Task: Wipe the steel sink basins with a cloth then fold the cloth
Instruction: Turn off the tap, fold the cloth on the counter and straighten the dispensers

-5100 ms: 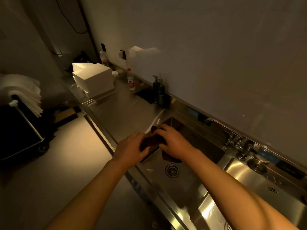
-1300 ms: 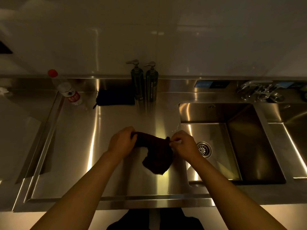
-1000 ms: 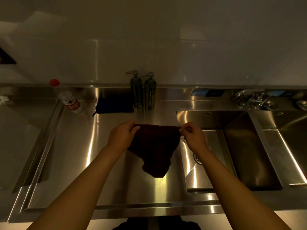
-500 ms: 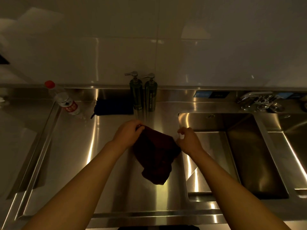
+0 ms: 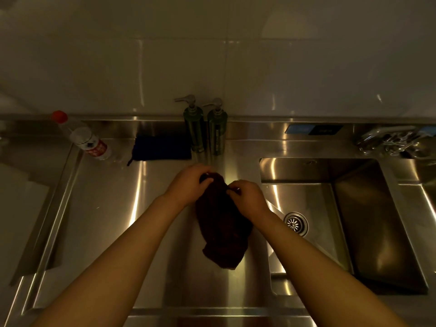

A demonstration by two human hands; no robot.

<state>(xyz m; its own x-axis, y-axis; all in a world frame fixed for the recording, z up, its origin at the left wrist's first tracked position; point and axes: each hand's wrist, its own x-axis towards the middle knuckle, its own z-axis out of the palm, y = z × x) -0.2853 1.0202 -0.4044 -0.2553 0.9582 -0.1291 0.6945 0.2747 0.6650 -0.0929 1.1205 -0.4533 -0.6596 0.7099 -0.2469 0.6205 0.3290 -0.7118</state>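
Both hands (image 5: 188, 182) (image 5: 247, 197) pinch dark crumpled cloth (image 5: 221, 223) above steel counter (image 5: 106, 208).

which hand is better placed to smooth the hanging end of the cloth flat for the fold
Probably the right. The right hand pinches the dark cloth lower down, nearer the hanging end, while the left hand grips the top corner and can anchor it over the counter.

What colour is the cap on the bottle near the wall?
The cap is red, on the clear bottle at the counter's back left. The head view shows it clearly.
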